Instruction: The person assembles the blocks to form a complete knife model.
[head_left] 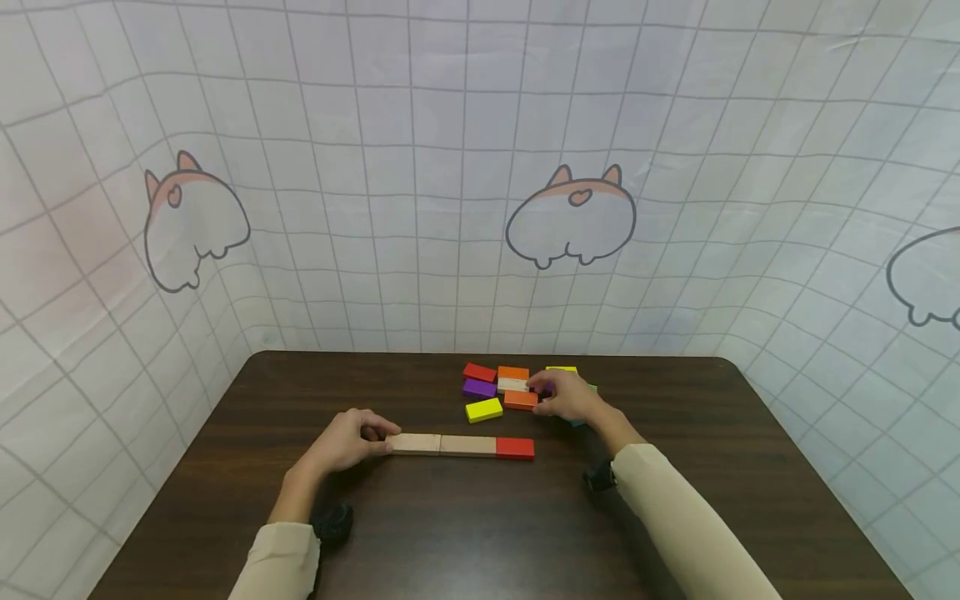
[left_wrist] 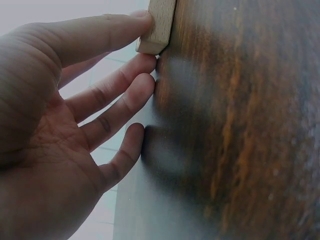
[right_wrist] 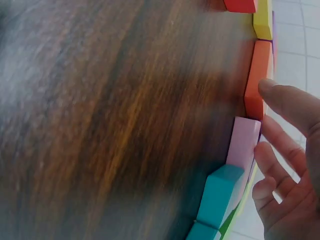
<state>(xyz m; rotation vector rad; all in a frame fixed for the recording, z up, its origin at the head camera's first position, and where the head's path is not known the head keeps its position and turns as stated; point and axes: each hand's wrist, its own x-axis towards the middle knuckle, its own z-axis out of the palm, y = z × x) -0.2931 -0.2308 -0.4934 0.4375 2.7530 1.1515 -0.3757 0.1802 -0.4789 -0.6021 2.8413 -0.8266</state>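
Observation:
A straight row lies across the table: two plain wooden blocks point(head_left: 468, 446) and a red block point(head_left: 515, 449) at its right end. My left hand point(head_left: 351, 439) pinches the row's left end, thumb on the near side of the wooden block point(left_wrist: 161, 25); its other fingertips rest on the tabletop. Farther back, my right hand point(head_left: 567, 395) reaches into a cluster of coloured blocks. Its thumb touches an orange block point(right_wrist: 256, 80), while the index fingertip is partly hidden behind. Beside those fingers are a pink block point(right_wrist: 244, 142) and a teal block point(right_wrist: 220, 195).
Around the right hand lie a purple block point(head_left: 479, 388), a yellow block point(head_left: 483, 410), another red block point(head_left: 480, 372) and several more, some covered by the hand. The dark wooden table point(head_left: 450, 525) ends at a white gridded curtain point(head_left: 420, 250) behind and at both sides.

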